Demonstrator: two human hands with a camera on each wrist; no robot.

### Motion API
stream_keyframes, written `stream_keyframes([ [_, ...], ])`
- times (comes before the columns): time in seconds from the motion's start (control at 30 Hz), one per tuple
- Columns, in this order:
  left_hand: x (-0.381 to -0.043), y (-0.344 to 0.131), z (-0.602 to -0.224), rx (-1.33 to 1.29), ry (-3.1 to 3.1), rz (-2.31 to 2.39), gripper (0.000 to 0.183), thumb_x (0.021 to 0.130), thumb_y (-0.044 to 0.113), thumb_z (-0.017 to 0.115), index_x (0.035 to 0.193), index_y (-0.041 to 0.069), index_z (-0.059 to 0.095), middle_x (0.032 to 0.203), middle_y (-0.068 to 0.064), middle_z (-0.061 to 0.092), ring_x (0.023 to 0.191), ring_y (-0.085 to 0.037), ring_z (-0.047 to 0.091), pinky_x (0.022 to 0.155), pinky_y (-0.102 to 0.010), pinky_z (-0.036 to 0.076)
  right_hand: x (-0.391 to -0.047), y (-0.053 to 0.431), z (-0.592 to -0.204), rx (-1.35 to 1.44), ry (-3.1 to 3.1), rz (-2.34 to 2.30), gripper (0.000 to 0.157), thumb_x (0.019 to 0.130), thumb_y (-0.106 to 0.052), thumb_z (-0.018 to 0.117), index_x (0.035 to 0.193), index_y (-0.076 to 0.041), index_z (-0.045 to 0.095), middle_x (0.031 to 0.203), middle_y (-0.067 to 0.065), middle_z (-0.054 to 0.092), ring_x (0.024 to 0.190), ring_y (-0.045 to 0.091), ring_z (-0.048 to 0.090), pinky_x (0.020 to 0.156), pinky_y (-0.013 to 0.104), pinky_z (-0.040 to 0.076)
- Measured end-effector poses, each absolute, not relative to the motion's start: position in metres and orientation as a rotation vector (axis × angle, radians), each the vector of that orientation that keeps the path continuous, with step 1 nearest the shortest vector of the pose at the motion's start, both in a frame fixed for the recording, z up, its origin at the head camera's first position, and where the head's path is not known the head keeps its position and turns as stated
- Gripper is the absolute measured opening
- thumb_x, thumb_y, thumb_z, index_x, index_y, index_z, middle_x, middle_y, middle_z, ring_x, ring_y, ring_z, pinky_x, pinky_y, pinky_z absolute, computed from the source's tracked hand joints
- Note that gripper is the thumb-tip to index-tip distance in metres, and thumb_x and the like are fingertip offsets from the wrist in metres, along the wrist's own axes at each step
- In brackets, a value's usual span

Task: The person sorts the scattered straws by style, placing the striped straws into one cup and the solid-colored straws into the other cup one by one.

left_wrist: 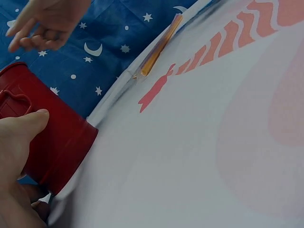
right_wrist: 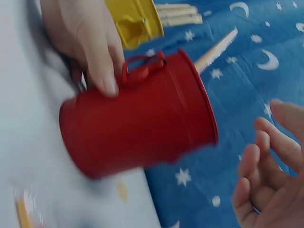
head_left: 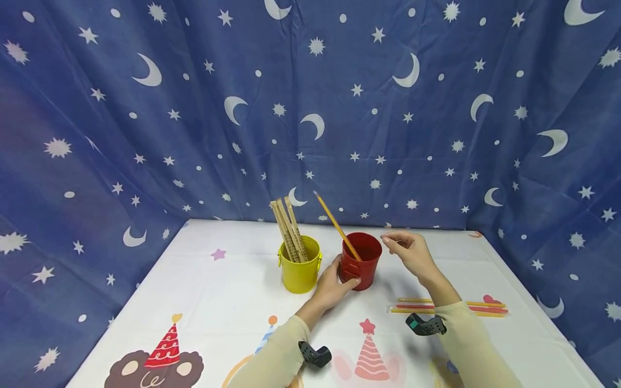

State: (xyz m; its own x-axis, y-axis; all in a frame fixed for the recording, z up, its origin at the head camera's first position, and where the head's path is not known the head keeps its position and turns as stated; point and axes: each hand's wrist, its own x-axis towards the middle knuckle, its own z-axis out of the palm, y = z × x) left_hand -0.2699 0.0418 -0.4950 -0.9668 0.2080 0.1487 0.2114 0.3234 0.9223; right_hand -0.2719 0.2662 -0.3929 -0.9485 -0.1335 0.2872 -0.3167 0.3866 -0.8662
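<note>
My left hand (head_left: pixel 331 291) grips the side of a small red bucket (head_left: pixel 367 274), its thumb lying near the handle on the wall. One long orange stick (head_left: pixel 335 221), which looks like a straw in clear wrap, leans out of that bucket to the left. Just right of the rim, my right hand (head_left: pixel 411 254) hovers with loosely bent fingers and nothing between them. In the right wrist view, its fingers (right_wrist: pixel 266 166) are apart from the red bucket (right_wrist: pixel 137 128). Left of it stands a yellow bucket (head_left: pixel 297 279) with several paper-wrapped sticks (head_left: pixel 290 231).
Several yellow and red sticks (head_left: pixel 485 309) in clear wrap lie on the table at the right, partly under my right forearm. A white cloth with party prints covers the table (head_left: pixel 233 291). A blue moon-and-star curtain (head_left: pixel 335 108) hangs behind it.
</note>
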Motion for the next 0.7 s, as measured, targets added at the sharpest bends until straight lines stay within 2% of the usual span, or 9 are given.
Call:
stream_keyframes([
  [0.13, -0.272, 0.043, -0.493, -0.416, -2.546, -1.779, 0.079, 0.09, 0.029, 0.074, 0.156, 0.009, 0.036, 0.154, -0.013, 0.051, 0.143, -0.03, 0.047, 0.122, -0.051, 0.036, -0.264, 0.295, -0.397, 0.448, -2.59, 1.534, 0.033, 0.1, -0.022, 0.064, 0.123, 0.002, 0.068, 0.1, -0.015, 0.07, 0.086, 0.004, 0.063, 0.077, 0.018, 0.054],
  [0.3, -0.272, 0.046, -0.496, -0.414, -2.565, -1.769, 0.08, 0.09, 0.031, 0.074, 0.157, 0.011, 0.036, 0.154, -0.011, 0.05, 0.144, -0.029, 0.046, 0.123, -0.051, 0.036, -0.255, 0.331, -0.408, 0.503, -2.783, 1.491, 0.036, 0.099, -0.022, 0.066, 0.124, 0.004, 0.067, 0.12, 0.016, 0.07, 0.094, -0.003, 0.065, 0.085, 0.017, 0.056],
  [0.37, -0.272, 0.046, -0.498, -0.399, -2.571, -1.774, 0.08, 0.09, 0.031, 0.074, 0.157, 0.011, 0.035, 0.156, -0.012, 0.049, 0.145, -0.03, 0.045, 0.123, -0.052, 0.035, -0.253, 0.343, -0.412, 0.554, -2.856, 1.485, 0.036, 0.098, -0.02, 0.066, 0.123, 0.007, 0.067, 0.119, 0.023, 0.069, 0.093, -0.003, 0.064, 0.084, 0.016, 0.056],
  [0.43, -0.272, 0.045, -0.498, -0.386, -2.569, -1.782, 0.081, 0.09, 0.031, 0.074, 0.158, 0.011, 0.034, 0.156, -0.012, 0.048, 0.145, -0.03, 0.045, 0.123, -0.052, 0.034, -0.253, 0.353, -0.417, 0.637, -2.911, 1.462, 0.036, 0.097, -0.017, 0.067, 0.122, 0.01, 0.066, 0.116, 0.025, 0.07, 0.091, 0.0, 0.064, 0.083, 0.015, 0.055],
  [0.53, -0.272, 0.044, -0.498, -0.389, -2.565, -1.779, 0.081, 0.09, 0.03, 0.074, 0.158, 0.01, 0.034, 0.156, -0.012, 0.048, 0.145, -0.03, 0.045, 0.123, -0.053, 0.035, -0.255, 0.366, -0.426, 0.772, -2.959, 1.479, 0.032, 0.096, -0.009, 0.067, 0.119, 0.013, 0.066, 0.107, 0.018, 0.072, 0.085, 0.006, 0.063, 0.078, 0.016, 0.055],
  [0.7, -0.27, 0.043, -0.499, -0.394, -2.568, -1.765, 0.081, 0.09, 0.03, 0.075, 0.157, 0.009, 0.035, 0.155, -0.012, 0.049, 0.144, -0.03, 0.046, 0.123, -0.052, 0.036, -0.254, 0.383, -0.442, 0.797, -3.057, 1.476, 0.027, 0.093, -0.005, 0.069, 0.112, 0.013, 0.07, 0.105, 0.021, 0.074, 0.082, 0.001, 0.061, 0.073, 0.016, 0.054],
])
